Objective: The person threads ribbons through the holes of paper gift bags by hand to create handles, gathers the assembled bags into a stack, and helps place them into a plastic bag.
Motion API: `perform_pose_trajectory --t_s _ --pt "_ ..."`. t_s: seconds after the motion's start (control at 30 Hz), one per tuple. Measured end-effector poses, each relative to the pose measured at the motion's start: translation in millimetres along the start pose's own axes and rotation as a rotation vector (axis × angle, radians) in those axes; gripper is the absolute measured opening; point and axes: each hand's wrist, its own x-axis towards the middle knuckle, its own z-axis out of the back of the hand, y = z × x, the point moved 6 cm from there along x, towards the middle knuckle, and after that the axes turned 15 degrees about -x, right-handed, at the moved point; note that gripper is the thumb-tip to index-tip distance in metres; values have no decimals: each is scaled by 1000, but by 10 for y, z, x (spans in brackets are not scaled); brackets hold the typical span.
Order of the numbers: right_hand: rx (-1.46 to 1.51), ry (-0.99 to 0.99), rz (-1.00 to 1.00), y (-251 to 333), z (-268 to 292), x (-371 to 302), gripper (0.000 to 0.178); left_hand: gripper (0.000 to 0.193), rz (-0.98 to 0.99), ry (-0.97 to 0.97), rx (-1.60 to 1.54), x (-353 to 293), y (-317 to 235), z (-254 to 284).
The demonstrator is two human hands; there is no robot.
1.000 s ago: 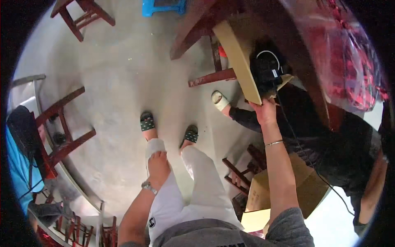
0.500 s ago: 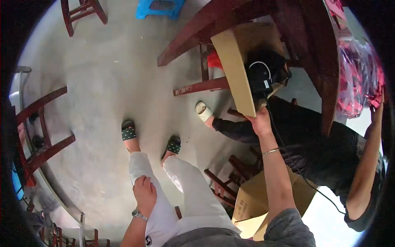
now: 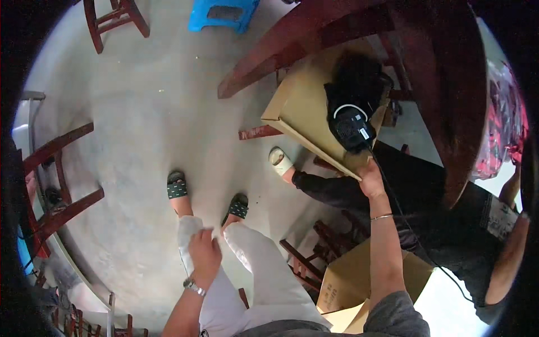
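Observation:
A cardboard box (image 3: 306, 104) stands tilted among the table legs, and its inside shows. My right hand (image 3: 371, 178) grips the near corner of its rim, fingers partly hidden behind the cardboard. Inside lies a black bundle (image 3: 359, 73), with a black device (image 3: 351, 128) bearing a white loop on top of it. From the device a black cable (image 3: 400, 208) runs past my right forearm toward the lower right. Over my white-trousered thigh is my left hand (image 3: 205, 253), holding nothing, thumb apart from its loosely bent fingers.
Close on the right another person in black trousers (image 3: 331, 180) holds a clear bag of pink-and-black items (image 3: 499, 123). A dark red table (image 3: 438, 67) overhangs the box. Wooden stools (image 3: 62, 180), a blue plastic stool (image 3: 223, 14) and a second cardboard box (image 3: 342, 283) stand around.
The box has turned in my right hand's grip, so more of its inside and the black device shows. My left hand has shifted up along my thigh. The bag has moved slightly right.

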Motion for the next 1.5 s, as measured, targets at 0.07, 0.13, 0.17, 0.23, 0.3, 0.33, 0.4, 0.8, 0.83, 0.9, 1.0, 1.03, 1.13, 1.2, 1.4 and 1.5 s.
perform_pose_trajectory --t_s 0.07,0.13,0.17,0.23,0.3,0.33,0.4,0.8,0.83,0.9,1.0,1.03,1.13,1.2,1.4,1.5 --pt "224 24 -34 -191 101 20 35 35 -228 -149 -264 496 -516 -53" --pt "307 -2 -99 -287 199 39 36 48 11 30 -774 1013 -930 -246" --pt "410 -13 -162 -324 167 8 36 57 -8 57 -901 1229 -1136 -255" --pt "466 0 -136 -270 117 -42 36 71 -19 60 -1113 1629 -1546 -192" --pt "513 29 -89 -246 169 48 37 76 -11 18 -1206 1930 -1892 -238" --pt "494 -55 -142 -360 281 70 39 75 -101 70 -1166 2030 -2057 -291" --pt "476 -130 -195 -523 372 146 41 75 -186 112 -1121 2116 -2177 -426" --pt "917 -325 -431 -554 102 96 35 59 -182 12 -981 2048 -1714 -663" --pt "973 -264 -395 -477 31 85 37 59 -177 14 -977 1969 -1638 -615" --pt "1019 -272 -392 -236 -31 -19 51 56 42 51 -940 1744 -1447 -562" --pt "1205 -62 -372 -25 -345 26 53 49 -1 -90 -663 1332 -679 -575" --pt "1372 -47 -315 73 -492 91 45 47 -117 -111 -466 1177 -376 -582" --pt "1275 -221 -387 -210 -271 188 38 42 461 -27 -877 869 -408 -762" --pt "1228 -242 -413 -218 -220 183 36 40 477 -32 -897 843 -520 -677" --pt "1202 -25 -236 42 -419 281 22 37 229 -113 -759 1097 -581 -640" --pt "1171 -48 -270 173 -527 139 20 36 193 -112 -739 1116 -603 -687"
